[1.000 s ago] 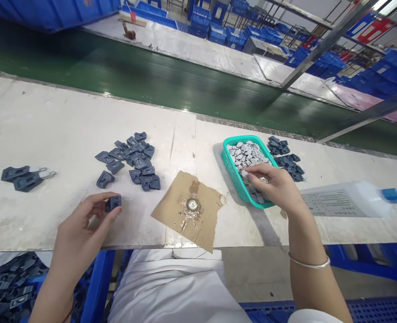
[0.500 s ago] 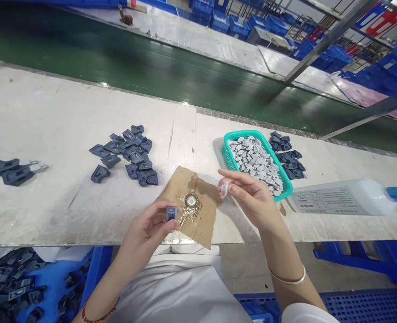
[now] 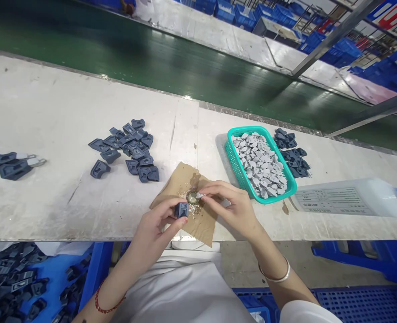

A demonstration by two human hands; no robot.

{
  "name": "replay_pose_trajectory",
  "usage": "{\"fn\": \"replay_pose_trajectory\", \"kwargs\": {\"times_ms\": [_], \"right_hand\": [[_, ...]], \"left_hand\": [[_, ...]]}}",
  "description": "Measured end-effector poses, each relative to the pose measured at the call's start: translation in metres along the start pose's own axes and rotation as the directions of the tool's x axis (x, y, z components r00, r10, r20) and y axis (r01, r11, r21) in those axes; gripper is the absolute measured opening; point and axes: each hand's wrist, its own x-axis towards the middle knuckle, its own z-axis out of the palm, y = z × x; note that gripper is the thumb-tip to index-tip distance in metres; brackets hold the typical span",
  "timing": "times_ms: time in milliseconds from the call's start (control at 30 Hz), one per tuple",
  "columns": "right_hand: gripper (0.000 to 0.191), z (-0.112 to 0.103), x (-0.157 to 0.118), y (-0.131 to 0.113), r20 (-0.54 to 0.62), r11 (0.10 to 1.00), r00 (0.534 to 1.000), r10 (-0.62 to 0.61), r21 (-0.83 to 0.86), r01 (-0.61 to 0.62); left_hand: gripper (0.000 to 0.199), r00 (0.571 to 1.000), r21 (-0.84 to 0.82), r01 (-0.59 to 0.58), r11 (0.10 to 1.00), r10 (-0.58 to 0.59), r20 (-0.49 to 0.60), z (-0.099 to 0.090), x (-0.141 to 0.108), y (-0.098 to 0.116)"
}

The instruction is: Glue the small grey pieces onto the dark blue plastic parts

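My left hand (image 3: 161, 224) pinches a dark blue-grey plastic part (image 3: 182, 210) with a recess in its face, just left of a small round dish (image 3: 192, 198). In the fingers of my right hand (image 3: 230, 204) is a small light grey plastic piece (image 3: 200, 195), held at the dish's rim; whether it touches the liquid I cannot tell. The dish stands on a stained sheet of brown cardboard (image 3: 203, 226), wet around it. A green basket (image 3: 239, 169) full of similar light grey pieces (image 3: 261, 161) is beyond my right hand.
Loose dark parts (image 3: 134, 148) are heaped left of the cardboard, with a few more (image 3: 13, 166) at far left. Another dark group (image 3: 294, 159) lies behind the basket. A white bottle (image 3: 346, 197) lies at right. Beyond the table (image 3: 50, 116) runs a green conveyor belt (image 3: 151, 63).
My right hand has moved left and brought the light grey piece to the dish. My left hand has shifted slightly right with the dark part. The view has tilted a little.
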Motion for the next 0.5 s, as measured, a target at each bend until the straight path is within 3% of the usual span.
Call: {"fn": "replay_pose_trajectory", "kwargs": {"times_ms": [167,300,400,500], "right_hand": [[0.012,0.0053,0.0012,0.0017,0.062,0.992,0.994,-0.092,-0.077,0.097],[0.012,0.0079,0.0017,0.0001,0.057,0.998,0.998,-0.033,-0.059,0.037],[0.008,0.0081,0.0013,-0.0013,-0.036,0.985,0.993,0.110,0.137,-0.104],[0.016,0.0081,0.0008,-0.0020,-0.076,0.905,0.965,0.252,0.371,-0.208]], "left_hand": [[0.024,1.000,0.024,-0.010,1.000,0.011,-0.010,0.0002,0.0008,0.0000],[0.021,1.000,0.044,-0.013,0.999,0.014,-0.009,0.0006,0.0001,0.0001],[0.022,0.999,0.044,-0.046,0.998,0.046,-0.010,-0.0002,0.0006,0.0015],[0.019,0.995,-0.067,-0.096,0.993,0.096,-0.014,-0.0039,0.0024,0.0045]]}}
